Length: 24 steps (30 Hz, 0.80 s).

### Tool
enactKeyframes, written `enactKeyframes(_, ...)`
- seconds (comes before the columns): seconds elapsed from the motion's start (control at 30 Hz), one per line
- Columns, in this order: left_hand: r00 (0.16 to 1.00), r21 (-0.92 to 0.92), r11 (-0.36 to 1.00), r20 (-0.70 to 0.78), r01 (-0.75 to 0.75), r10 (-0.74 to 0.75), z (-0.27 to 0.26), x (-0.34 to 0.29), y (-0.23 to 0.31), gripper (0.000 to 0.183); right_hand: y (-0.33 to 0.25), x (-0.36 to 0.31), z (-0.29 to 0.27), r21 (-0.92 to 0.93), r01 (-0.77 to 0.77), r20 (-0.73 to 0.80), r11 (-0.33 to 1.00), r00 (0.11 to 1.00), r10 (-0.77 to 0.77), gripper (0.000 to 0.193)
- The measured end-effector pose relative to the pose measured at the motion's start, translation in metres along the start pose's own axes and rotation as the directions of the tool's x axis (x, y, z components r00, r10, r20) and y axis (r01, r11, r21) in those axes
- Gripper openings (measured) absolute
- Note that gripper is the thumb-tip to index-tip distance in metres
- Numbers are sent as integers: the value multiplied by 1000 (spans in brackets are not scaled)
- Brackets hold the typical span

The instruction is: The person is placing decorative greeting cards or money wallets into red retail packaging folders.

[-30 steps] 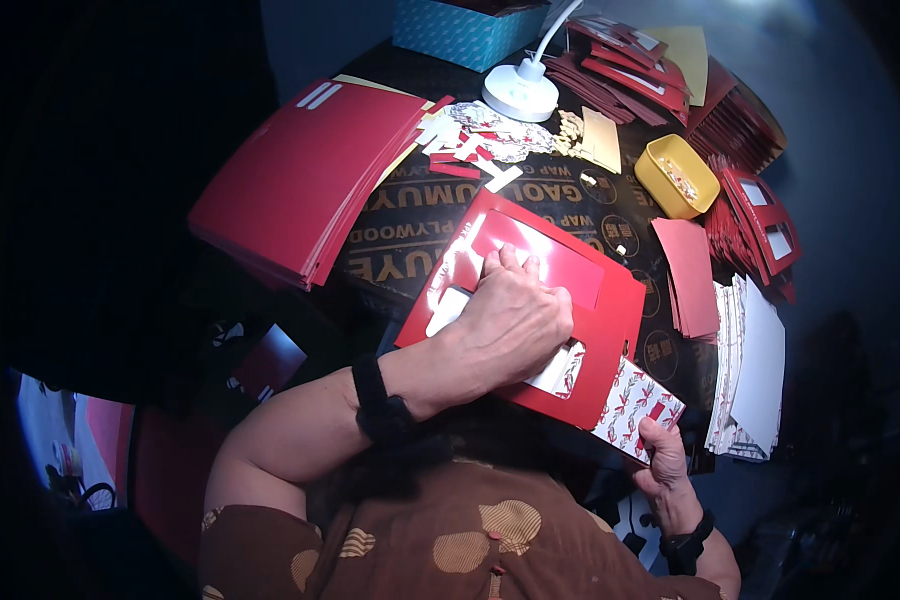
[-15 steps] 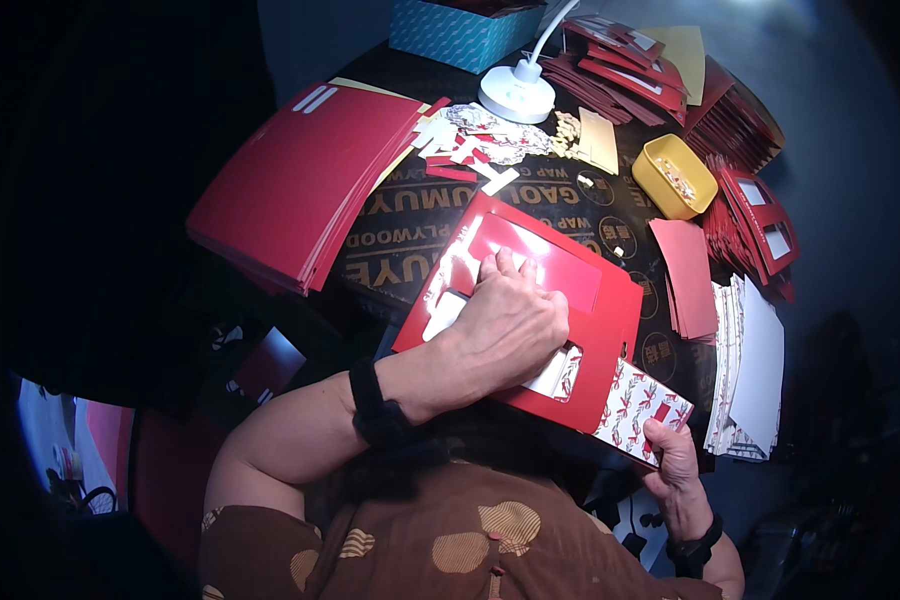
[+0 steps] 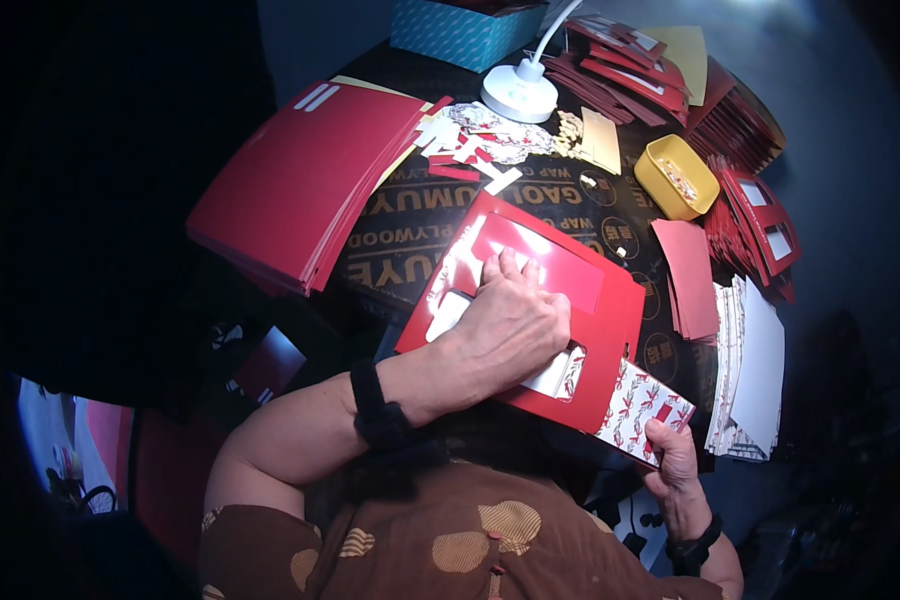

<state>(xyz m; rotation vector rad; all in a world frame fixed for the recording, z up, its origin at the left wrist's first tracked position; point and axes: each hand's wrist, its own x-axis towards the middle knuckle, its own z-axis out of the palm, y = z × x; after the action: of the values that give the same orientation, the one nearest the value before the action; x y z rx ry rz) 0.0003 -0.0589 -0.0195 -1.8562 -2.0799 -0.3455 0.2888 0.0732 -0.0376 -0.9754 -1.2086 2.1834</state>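
Observation:
A red card folder (image 3: 618,315) with cut-out windows lies at a slant over the table's near edge. My left hand (image 3: 515,325) presses on it from above, fingertips apart on the glossy pink-red panel (image 3: 570,275). Below that palm, a window shows white card with a red-leaf pattern; the hand covers part of it. From the folder's lower right side sticks out a patterned white card (image 3: 632,415) with a small red tab. My right hand (image 3: 676,462) pinches this card at its outer end, thumb on top by the tab. The fingers underneath are hidden.
A stack of red sheets (image 3: 300,180) stands left. Behind the folder lie paper strips (image 3: 460,150) and a white lamp base (image 3: 519,92). At right are a yellow tub (image 3: 676,178), pink-red cards (image 3: 686,280), white patterned sheets (image 3: 755,365) and piled red folders (image 3: 760,225).

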Motion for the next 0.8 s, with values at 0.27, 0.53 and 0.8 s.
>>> enactKeyframes(0.27,999,-18,1000,45,5,-4,-1,1,0,42,-7,0,5,-13,-20,15,1000,1000,20,45)
enactKeyframes(0.53,998,-88,996,54,30,-25,0,0,-1,37,-14,1,7,-63,-19,-10,998,1000,18,43)
enactKeyframes(0.8,999,-17,1000,-32,-22,22,-1,-1,-2,27,-17,7,2,-113,2,2,994,1000,-2,43)
